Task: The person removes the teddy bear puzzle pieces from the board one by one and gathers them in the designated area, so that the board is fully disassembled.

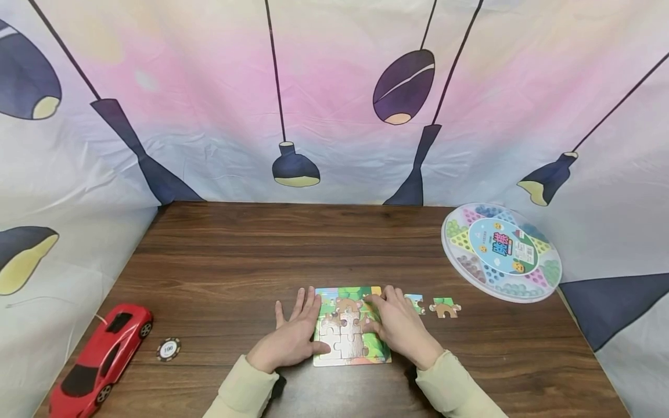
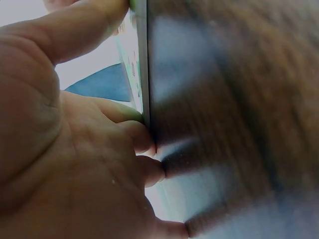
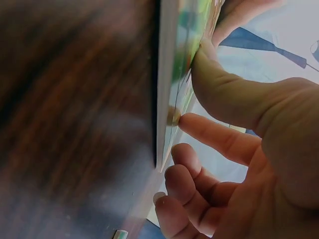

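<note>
A jigsaw puzzle in a flat frame lies on the table, showing a brown animal on green; glare whitens its lower left. My left hand rests along its left edge with fingers spread and fairly straight, the thumb over the lower left corner. From the right, my right hand touches the puzzle's face with index fingertip and thumb apart. Its other fingers curl loosely beside the frame in the right wrist view. Just beyond this hand lie two loose puzzle pieces, one blue-green piece and one brown-green piece.
A round Chinese checkers box lies at the back right of the wooden table. On the left are a red toy car and a poker chip. A printed cloth hangs behind the table.
</note>
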Motion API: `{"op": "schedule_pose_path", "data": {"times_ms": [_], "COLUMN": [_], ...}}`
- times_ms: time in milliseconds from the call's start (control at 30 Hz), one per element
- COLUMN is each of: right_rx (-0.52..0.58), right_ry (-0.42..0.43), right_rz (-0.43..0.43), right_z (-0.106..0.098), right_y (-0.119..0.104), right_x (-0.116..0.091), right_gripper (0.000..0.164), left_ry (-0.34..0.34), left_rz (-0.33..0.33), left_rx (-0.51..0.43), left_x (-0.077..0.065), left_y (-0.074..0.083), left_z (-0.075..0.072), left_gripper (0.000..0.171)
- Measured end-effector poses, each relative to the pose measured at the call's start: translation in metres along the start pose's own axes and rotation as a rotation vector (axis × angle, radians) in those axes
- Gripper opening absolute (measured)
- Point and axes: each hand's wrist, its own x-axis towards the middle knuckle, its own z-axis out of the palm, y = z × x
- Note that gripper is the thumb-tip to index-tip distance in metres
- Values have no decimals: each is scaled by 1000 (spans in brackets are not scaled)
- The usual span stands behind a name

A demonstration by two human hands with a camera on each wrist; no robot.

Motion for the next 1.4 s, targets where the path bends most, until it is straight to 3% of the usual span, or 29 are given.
{"op": "schedule_pose_path", "data": {"times_ms": [233,667,1067,1400], "right_rx": [-21,-130,-216,-126], "right_ry": [9,-44,-49,-119], "right_rz": [-16,59,39,79], "right_z": [-1,-4,-7,-9], "right_y": [-2,0,-3,-3], "right_x": [3,9,15,21], "right_gripper": [54,74,72,72], "left_ry": [1,2,-4,-3], "left_rz": [-3,-11,-5,-6], "left_rx": [4,4,-8,-5], "left_x": [0,0,0,0], "left_y": [0,1,1,1], "left_z": [0,0,-1,0], "left_gripper": [101,102,101,100]}}
